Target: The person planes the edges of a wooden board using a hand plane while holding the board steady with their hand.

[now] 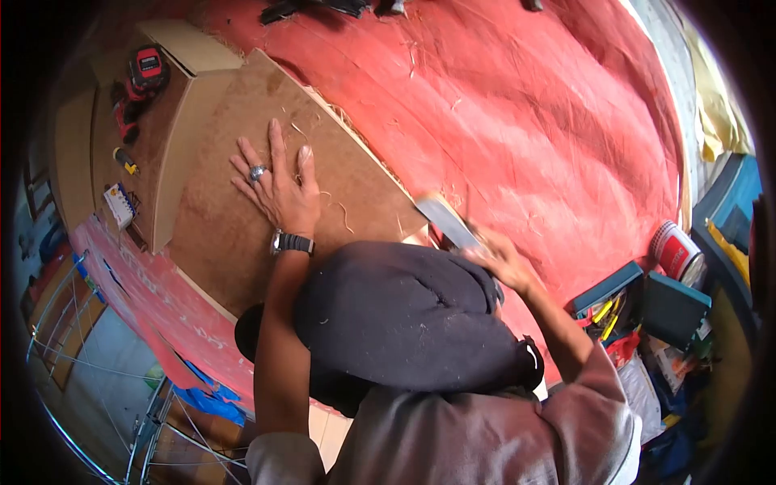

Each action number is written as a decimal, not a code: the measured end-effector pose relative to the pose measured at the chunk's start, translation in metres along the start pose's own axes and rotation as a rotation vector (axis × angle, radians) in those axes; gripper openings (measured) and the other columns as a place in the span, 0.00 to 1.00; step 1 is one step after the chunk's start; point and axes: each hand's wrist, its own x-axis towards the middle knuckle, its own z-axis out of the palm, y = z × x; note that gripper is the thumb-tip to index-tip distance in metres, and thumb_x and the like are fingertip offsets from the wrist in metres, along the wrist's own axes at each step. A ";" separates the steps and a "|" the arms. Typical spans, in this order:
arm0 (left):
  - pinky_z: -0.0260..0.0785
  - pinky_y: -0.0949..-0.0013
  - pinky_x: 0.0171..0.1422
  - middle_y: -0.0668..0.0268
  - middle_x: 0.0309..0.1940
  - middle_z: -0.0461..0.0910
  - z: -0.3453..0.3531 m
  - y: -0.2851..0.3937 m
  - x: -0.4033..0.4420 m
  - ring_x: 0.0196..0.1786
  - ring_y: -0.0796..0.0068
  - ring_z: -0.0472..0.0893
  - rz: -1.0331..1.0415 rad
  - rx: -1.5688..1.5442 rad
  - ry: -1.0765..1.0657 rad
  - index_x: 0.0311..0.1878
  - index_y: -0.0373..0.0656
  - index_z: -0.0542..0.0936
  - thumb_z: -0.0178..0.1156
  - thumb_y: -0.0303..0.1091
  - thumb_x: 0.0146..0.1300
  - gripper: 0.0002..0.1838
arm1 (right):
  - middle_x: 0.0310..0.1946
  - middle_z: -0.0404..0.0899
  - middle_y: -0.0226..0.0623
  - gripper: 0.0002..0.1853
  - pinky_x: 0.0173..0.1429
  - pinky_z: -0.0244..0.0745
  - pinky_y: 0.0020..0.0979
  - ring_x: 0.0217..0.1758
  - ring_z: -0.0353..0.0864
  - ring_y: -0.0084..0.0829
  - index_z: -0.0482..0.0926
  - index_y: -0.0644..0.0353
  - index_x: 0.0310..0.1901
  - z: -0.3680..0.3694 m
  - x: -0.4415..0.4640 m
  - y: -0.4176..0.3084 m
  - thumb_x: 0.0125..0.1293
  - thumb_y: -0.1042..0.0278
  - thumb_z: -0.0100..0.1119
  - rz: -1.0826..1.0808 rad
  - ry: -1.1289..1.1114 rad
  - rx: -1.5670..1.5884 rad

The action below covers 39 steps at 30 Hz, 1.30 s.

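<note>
My left hand [281, 187] lies flat on a brown wooden board [218, 153], fingers spread, with a ring and a wristwatch [293, 242] on it. At the board's right corner my right hand [495, 257] is closed round one end of a flat grey tool [449, 224], somewhat blurred. The tool's far end reaches the board's edge. Thin curled shavings lie on the board and along its long edge. My dark-clad knee [396, 315] is just below the board, between both arms.
A red and black power tool [147, 71], a yellow and black cutter [126, 161] and a small box [120, 206] sit at left. Red sheeting [517, 121] spreads beyond. A can [676, 250] and an open toolbox [610, 303] stand at right, a bicycle wheel [77, 323] lower left.
</note>
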 end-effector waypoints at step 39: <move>0.30 0.24 0.84 0.52 0.87 0.49 -0.020 0.000 0.010 0.86 0.35 0.47 -0.033 -0.074 -0.134 0.84 0.61 0.64 0.57 0.61 0.73 0.40 | 0.65 0.78 0.36 0.40 0.74 0.68 0.37 0.69 0.75 0.31 0.66 0.64 0.79 0.038 0.144 -0.059 0.73 0.51 0.70 -0.094 -0.014 -0.003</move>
